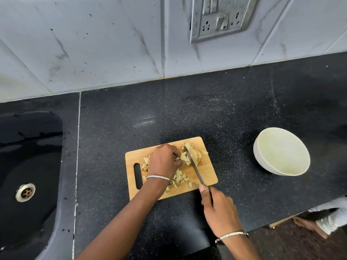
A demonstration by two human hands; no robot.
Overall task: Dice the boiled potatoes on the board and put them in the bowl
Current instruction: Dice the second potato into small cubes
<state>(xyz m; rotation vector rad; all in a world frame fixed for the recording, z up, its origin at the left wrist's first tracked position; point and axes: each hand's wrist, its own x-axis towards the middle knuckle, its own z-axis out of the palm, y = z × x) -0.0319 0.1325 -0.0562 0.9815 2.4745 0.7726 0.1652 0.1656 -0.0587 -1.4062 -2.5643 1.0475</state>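
"Yellow potato (196,154), the uncut part: where does it sit?"

"On the far right part of the wooden board (207,172), under the knife (195,168). Diced pieces (180,177) lie scattered on the near and left side of the board, some hidden beneath the wrist."

"And how does the blade run?"

"On a slant. The handle is at the near edge of the board and the tip reaches past the far side of the potato, so the long axis goes from near right to far left. The uncut part lies mostly on the blade's right."

"Which hand holds what?"

"The right hand (218,209) grips the knife handle, one finger stretched forward to where the blade starts. The left hand (164,162) is on the blade's left, touching the potato, with curled fingers bracing it."

"Close to the edge, then?"

"Very. I judge that the next cuts move rightward, away from those fingers, which is the safe way."

"And the bowl (262,162)?"

"Out on the black counter (187,109) to the board's right, well apart from it and holding no potato that I can see. The right hand is nearer, so I would expect the transfer to go that way."
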